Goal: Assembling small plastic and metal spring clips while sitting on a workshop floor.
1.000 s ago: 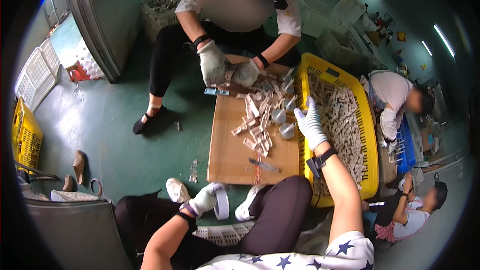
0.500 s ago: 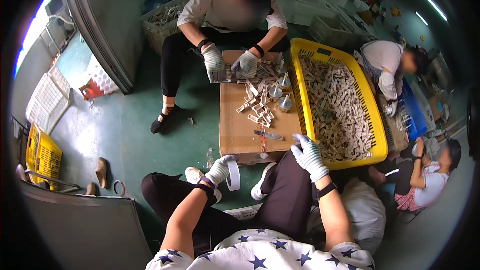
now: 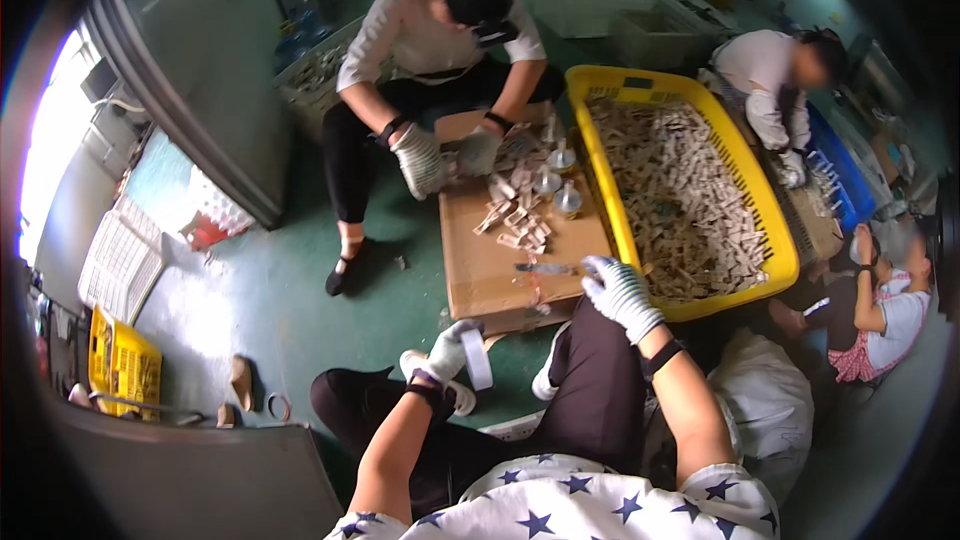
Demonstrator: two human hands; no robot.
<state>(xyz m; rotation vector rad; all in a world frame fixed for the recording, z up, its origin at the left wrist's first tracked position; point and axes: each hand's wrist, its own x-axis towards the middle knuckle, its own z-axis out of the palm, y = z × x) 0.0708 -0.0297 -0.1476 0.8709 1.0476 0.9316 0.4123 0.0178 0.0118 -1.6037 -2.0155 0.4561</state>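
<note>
White knit gloves cover both of my hands. My left hand (image 3: 447, 352) is curled around a roll of tape (image 3: 477, 358), holding it above my knee, off the near left corner of the cardboard sheet (image 3: 487, 265) that lies flat on the green floor (image 3: 270, 290). My right hand (image 3: 618, 292) hangs over the sheet's near right corner, fingers bent and loosely half-closed; I cannot tell whether it has anything in it. Just beside it, near the sheet's near edge, lies a small knife-like tool (image 3: 543, 267). Toward the far half of the sheet sits a scatter of small pale wooden pieces (image 3: 517, 222) with a few small clear bottles (image 3: 566, 198) at its right edge. A yellow crate (image 3: 606, 90) heaped with the same pale pieces touches the sheet's right edge. At the far edge a person in a light shirt crouches, both gloved hands (image 3: 420, 158) working close together over the sheet's far left corner.
</note>
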